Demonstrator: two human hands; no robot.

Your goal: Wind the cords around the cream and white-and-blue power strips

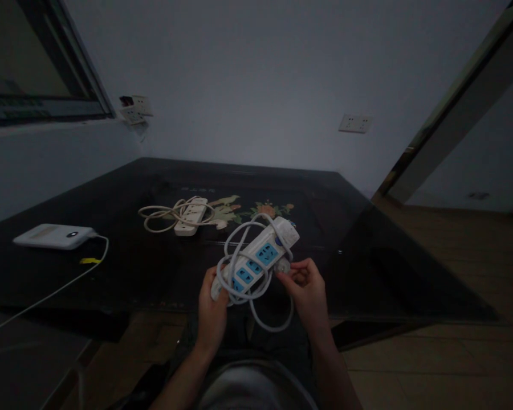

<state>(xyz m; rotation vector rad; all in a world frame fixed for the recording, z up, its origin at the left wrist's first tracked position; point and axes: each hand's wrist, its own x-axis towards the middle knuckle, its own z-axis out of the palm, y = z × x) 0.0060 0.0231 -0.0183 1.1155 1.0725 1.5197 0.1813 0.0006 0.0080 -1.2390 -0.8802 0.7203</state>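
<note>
A white power strip [253, 255] with blue sockets is tilted in front of me, over the near part of the black table. My left hand [212, 304] is closed around its lower left end, thumb on top. The strip's white cable [270, 328] is looped around it several times and hangs in a curve below. With finger and thumb, my right hand [306, 285] pinches the plug [283, 266] at the strip's right side. Its prongs are hard to make out in the dim light.
Farther back on the black table [342, 228] lies a second white power strip [192, 216] with a beige cable [158, 221]. At left is a white box-shaped device [55, 236] with a cord and yellow tag [89, 261]. Wall sockets [354, 123] are beyond.
</note>
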